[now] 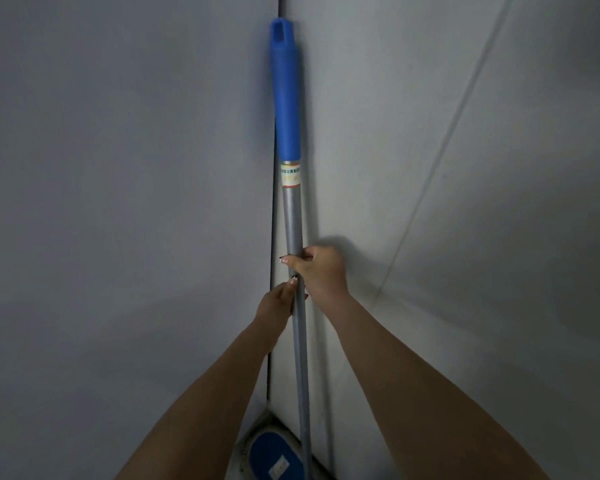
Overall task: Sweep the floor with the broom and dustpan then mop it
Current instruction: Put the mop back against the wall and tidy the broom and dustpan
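A mop stands nearly upright in the corner where two grey walls meet. Its grey metal pole [293,216] ends in a blue grip [284,95] at the top, with a small label just below the grip. The flat blue mop head [274,457] rests on the floor at the bottom of the view. My right hand [321,271] is wrapped around the pole at mid height. My left hand [274,303] holds the same pole just below it, fingers curled on the left side.
Grey wall panels [118,202] close in on both sides, with a dark vertical seam [273,237] in the corner behind the pole. A thin slanted line [447,147] crosses the right wall. Only a small patch of floor shows around the mop head.
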Tool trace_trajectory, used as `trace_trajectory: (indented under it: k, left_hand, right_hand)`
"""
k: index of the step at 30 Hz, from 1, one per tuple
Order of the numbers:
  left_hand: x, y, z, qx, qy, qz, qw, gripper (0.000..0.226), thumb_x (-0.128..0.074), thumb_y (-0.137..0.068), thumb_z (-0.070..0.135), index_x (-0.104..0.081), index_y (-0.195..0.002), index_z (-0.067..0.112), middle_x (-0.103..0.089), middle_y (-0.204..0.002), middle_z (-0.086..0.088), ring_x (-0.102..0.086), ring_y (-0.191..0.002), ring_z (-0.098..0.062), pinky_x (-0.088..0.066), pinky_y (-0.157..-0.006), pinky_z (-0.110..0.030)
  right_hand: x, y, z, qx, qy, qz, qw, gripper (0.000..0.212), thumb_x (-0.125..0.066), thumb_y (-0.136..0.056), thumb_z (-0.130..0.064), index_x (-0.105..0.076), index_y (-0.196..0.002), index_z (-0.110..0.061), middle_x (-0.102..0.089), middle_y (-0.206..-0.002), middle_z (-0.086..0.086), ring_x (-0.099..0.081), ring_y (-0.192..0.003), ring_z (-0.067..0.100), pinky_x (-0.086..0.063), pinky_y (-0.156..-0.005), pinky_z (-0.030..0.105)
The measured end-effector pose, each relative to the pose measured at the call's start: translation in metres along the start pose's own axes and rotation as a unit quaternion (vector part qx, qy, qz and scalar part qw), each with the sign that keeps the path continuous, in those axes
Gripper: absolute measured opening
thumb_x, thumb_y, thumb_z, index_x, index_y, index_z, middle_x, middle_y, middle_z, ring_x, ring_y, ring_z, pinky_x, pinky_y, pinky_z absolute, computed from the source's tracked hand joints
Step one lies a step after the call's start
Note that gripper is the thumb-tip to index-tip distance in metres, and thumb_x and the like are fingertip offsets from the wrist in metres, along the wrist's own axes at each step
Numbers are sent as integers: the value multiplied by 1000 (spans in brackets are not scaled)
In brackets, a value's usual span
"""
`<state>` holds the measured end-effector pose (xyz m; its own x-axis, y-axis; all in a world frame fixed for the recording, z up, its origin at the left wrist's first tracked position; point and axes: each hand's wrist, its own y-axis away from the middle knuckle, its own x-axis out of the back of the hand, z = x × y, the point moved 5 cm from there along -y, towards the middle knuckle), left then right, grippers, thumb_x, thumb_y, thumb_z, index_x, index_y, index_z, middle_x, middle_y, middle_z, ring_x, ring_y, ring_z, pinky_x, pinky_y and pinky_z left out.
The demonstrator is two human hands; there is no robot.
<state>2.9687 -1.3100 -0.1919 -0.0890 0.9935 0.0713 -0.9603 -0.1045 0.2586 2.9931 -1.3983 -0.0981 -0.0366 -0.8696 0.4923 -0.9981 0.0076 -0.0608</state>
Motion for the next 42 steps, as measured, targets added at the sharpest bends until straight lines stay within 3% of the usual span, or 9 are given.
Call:
trace_trajectory:
  k: [7,10,15,17,20,23,30,35,42]
  left_hand:
    - [-1,-10,2,5,15,17,1000,33,-41,-97,41,-62,-79,23,-66,-83,-3,-62,-94,-26,-50,-86,-33]
    - [-2,-10,0,10,0,34,999,39,-41,-96,43,-59,-77,15,-62,-87,-14,-61,-94,-31,-49,-94,-43]
    - [5,-1,7,40,-91,57,993,55,-35,-94,55,-62,-87,8,-65,-97,-15,-62,-99,-33,-45,-91,-40]
    - [11,7,10,55,-113,71,990,62,-30,-95,55,-64,-100,4,-67,-102,-12,-61,-100,-28,-44,-91,-37]
    - [21,26,13,37,-46,88,994,53,-37,-95,52,-61,-105,6,-67,-102,-8,-61,-102,-24,-45,-94,-40]
    - [33,48,21,8,-16,115,993,33,-42,-97,40,-58,-98,10,-67,-102,-8,-61,-101,-23,-47,-95,-41]
    - [71,114,45,-61,80,179,979,11,-50,-95,15,-55,-105,12,-64,-102,-7,-59,-97,-17,-47,-89,-34]
    - [101,177,45,-98,109,236,961,21,-53,-92,10,-56,-113,13,-63,-108,-7,-59,-104,-17,-47,-91,-35]
    - [168,267,39,-142,99,349,921,23,-55,-91,9,-58,-114,15,-65,-101,1,-60,-100,-13,-50,-87,-31]
  right_hand:
    - [-1,-9,6,9,21,29,999,34,-76,-77,-33,-68,-76,0,-62,-60,8,-56,-50,17,-53,-52,32]
    - [-3,-9,7,14,26,36,999,34,-75,-78,-34,-68,-77,0,-64,-63,7,-56,-52,15,-47,-52,25]
    - [0,-9,12,-21,-26,-31,999,23,-76,-77,-18,-70,-92,-3,-72,-84,9,-67,-73,18,-56,-73,32]
    - [2,0,19,-33,-35,-52,997,35,-75,-78,-12,-66,-110,-3,-69,-100,7,-66,-91,19,-52,-79,27]
    - [8,14,26,-46,-43,-28,998,45,-74,-79,-14,-59,-120,-3,-64,-110,6,-60,-99,18,-44,-79,21]
    - [10,30,25,-81,-119,-32,989,37,-75,-78,-14,-65,-113,-5,-66,-95,0,-62,-88,14,-50,-82,23]
    - [4,65,-1,-55,-244,-168,954,48,-74,-79,-20,-57,-122,-8,-65,-106,5,-65,-99,13,-54,-81,23]
    - [-27,96,-31,-35,-310,-282,907,58,-71,-83,-20,-46,-134,-10,-64,-117,0,-61,-111,14,-51,-93,32]
    - [-78,148,-72,-21,-333,-371,867,54,-68,-86,-16,-47,-135,-14,-66,-111,-5,-61,-109,11,-52,-86,32]
